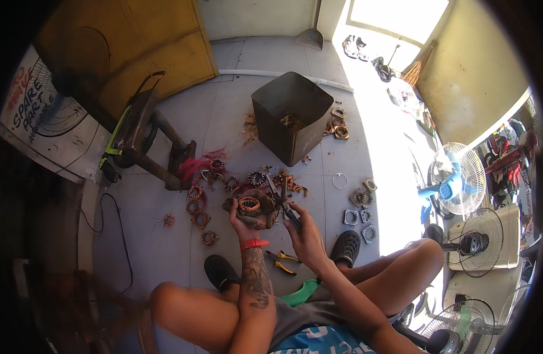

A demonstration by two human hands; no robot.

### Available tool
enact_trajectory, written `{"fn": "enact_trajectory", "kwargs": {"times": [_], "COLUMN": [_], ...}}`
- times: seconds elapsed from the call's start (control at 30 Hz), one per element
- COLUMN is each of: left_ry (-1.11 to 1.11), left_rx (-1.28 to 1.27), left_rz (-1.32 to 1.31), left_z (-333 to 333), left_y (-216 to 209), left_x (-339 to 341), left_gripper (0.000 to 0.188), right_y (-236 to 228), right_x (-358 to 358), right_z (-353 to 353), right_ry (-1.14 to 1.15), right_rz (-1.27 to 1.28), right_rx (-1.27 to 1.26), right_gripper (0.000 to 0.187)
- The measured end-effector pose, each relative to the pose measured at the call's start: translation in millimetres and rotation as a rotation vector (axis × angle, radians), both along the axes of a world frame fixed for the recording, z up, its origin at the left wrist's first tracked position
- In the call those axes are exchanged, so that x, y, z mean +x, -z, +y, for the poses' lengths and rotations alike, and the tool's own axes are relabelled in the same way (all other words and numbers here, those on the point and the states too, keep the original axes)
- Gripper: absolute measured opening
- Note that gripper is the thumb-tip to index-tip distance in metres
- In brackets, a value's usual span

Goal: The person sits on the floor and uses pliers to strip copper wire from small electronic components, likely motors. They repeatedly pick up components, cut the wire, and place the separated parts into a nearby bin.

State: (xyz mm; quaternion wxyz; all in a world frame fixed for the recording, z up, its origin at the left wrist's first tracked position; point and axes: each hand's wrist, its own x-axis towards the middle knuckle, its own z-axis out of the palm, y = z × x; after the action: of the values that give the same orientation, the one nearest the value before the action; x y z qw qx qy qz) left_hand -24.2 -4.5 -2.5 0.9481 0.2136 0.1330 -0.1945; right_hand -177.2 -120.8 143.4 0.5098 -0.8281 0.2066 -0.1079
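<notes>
My left hand (242, 225), with a red band at the wrist, is closed around a ring-shaped motor stator (249, 204) with copper windings. Brown, cloth-like material (261, 219) lies around the stator; I cannot make out exactly what it is. Just to its right, my right hand (310, 241) grips dark-handled snips (291, 217), whose two blades point away from me and stand apart. Whether the blades touch the windings is unclear. Beyond my hands lie more stators (257, 178) and loose copper pieces (296, 184). Yellow-and-black pliers (281, 263) rest on the floor between my feet.
A dark square bin (271, 133) with copper scraps inside stands ahead. Left of it are a metal stand (165, 141) and reddish strands (195, 168). Bare metal stator cores (350, 217) lie to the right. Several fans (457, 180) line the right side. A black cable (123, 248) crosses the left floor.
</notes>
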Motion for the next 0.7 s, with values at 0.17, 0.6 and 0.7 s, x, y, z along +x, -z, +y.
{"fn": "enact_trajectory", "kwargs": {"times": [0.17, 0.6, 0.7], "left_ry": [0.004, -0.017, -0.001], "left_rx": [-0.026, 0.048, 0.078], "left_rz": [-0.007, -0.071, -0.051], "left_z": [5.4, 16.4, 16.2], "left_y": [-1.8, -12.2, -18.9], "left_x": [-8.4, -2.4, -2.3], "left_gripper": [0.043, 0.025, 0.021], "right_y": [5.4, -8.1, -4.4], "right_x": [-20.6, -18.0, -15.2], "right_z": [7.8, 23.9, 23.7], "right_ry": [-0.101, -0.244, -0.228], "right_rz": [0.173, 0.272, 0.33], "right_rx": [-0.129, -0.075, 0.007], "right_gripper": [0.034, 0.036, 0.036]}}
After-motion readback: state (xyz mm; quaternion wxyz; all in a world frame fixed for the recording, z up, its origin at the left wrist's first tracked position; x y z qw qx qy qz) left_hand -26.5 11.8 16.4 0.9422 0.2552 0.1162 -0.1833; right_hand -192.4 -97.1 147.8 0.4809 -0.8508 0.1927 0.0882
